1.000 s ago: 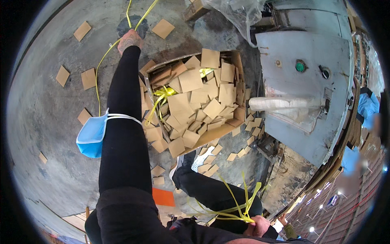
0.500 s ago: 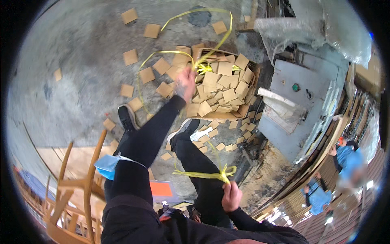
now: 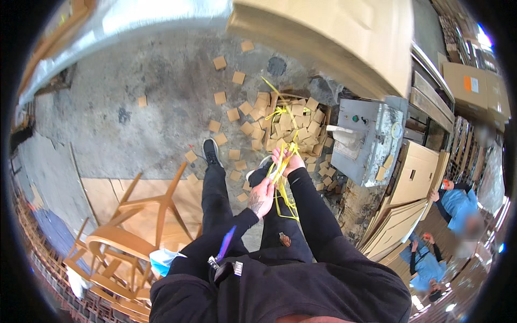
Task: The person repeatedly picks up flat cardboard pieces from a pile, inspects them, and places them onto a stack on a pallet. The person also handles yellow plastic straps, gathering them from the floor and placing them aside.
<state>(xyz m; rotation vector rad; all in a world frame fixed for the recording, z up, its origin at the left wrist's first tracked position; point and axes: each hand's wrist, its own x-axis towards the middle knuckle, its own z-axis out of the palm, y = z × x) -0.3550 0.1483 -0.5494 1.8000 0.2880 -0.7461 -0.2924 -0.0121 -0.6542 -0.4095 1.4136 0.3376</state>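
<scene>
Both my hands are together in front of my legs, on a bundle of yellow plastic strapping (image 3: 287, 202). My left hand (image 3: 261, 199) is closed around part of it, its fingertips near the lower part of the bundle. Just above and to the right, my right hand (image 3: 291, 161) also grips the strapping, the palm partly showing. One loose strand runs up over an open cardboard box (image 3: 323, 133). This box is heaped with small cardboard squares (image 3: 285, 123), and more yellow strapping lies among them. A blue face mask (image 3: 164, 262) hangs by my left arm.
Loose cardboard squares (image 3: 233, 114) lie scattered on the concrete floor. Wooden chairs (image 3: 124, 239) stand at left. At right are a grey-blue metal cabinet (image 3: 353, 140), leaning cardboard sheets (image 3: 412, 180) and two people in blue (image 3: 462, 212). A large carton (image 3: 344, 37) juts in above.
My left hand has come back from the box and my right hand has moved up, so they meet. The strapping, spread in wide loops before, is gathered between them. The view has shifted.
</scene>
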